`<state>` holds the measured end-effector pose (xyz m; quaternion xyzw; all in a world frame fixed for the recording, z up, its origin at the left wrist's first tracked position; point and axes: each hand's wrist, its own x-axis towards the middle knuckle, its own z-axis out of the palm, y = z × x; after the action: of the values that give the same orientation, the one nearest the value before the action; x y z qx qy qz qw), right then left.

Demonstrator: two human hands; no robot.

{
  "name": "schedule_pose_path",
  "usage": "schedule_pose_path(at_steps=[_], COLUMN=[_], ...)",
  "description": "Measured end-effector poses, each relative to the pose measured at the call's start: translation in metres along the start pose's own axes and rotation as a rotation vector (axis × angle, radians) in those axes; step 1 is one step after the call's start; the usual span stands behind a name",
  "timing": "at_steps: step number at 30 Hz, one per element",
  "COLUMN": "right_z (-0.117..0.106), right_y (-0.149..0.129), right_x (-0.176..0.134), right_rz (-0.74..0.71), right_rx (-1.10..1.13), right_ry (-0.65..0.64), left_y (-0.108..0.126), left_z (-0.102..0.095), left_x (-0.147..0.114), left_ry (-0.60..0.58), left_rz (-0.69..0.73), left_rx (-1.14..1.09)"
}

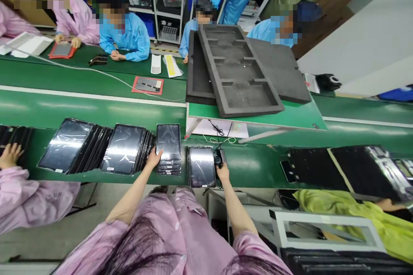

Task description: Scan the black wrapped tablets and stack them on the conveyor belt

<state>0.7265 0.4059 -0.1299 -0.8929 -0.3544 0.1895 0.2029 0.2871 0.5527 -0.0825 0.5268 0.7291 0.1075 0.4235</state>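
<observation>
My left hand (154,158) is closed at the left edge of a short stack of black tablets (168,142), its thumb over the top one. These tablets have glossy screens in clear film and small white labels along their near edges. Just right of that stack lies another pile of tablets (202,166), squared up near the table's front edge. Beside its right side, my right hand (222,172) is closed around a black corded device (218,161), partly hidden by the fingers. A cable runs from it toward the back.
Leaning rows of tablets (124,148) stand to the left. Dark foam trays (240,73) rest on a raised green shelf (300,118) ahead. A phone (288,172) and black sheets (316,167) lie rightward. Co-workers sit opposite and on both sides; one hand (11,154) shows at far left.
</observation>
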Motion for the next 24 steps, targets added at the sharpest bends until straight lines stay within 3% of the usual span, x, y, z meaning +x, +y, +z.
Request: schedule_pose_path(at_steps=[3,5,8,11,13,16,24], right_z=[-0.016,-0.011,0.028,0.082,0.11,0.132,0.141], right_y=[-0.01,-0.029,-0.077,-0.13,-0.155,-0.171,-0.149], right_x=[-0.035,-0.069,-0.114,-0.132,-0.127,-0.114,-0.124], right_rz=[-0.1,-0.251,-0.447,-0.61,-0.57,-0.475,-0.431], right_rx=[0.166,0.333,0.398,0.43,0.386,0.313,0.219], right_ry=[0.178,0.241,0.062,-0.231,-0.332,-0.398,-0.304], left_y=[0.004,0.003,-0.008,-0.03,-0.045,-0.061,-0.073], left_z=[-0.001,-0.002,-0.001,0.005,0.01,0.017,0.026], left_x=[0.017,0.022,0.018,0.005,-0.004,-0.013,-0.018], left_ry=[-0.001,0.003,-0.01,-0.091,-0.119,-0.073,0.056], left_rz=[0.116,0.147,0.187,0.292,0.372,0.438,0.494], left_rx=[-0.046,-0.068,-0.09,-0.095,-0.109,-0.104,-0.035])
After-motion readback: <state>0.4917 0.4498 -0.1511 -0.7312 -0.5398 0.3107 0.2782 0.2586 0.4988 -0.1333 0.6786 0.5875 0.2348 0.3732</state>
